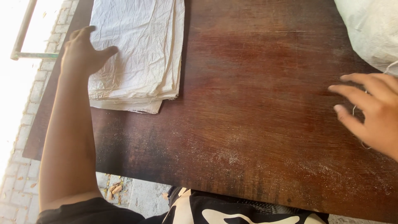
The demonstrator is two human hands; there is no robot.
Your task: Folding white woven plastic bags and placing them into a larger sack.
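My left hand [83, 52] lies flat, fingers spread, on the left edge of a stack of folded white woven sacks [143, 49] at the far left of a dark brown wooden board [248, 108]. My right hand [371, 110] hovers open over the board's right side, fingers pointing left, holding nothing. A thin white thread [356, 110] lies under it. Pale dust is scattered over the near part of the board.
A bulky white sack [371, 31] sits at the far right corner. Left of the board are a brick-paved floor [16, 178] and a metal rail [25, 31]. Below the near edge I see my dark clothing with white patterns [232, 211].
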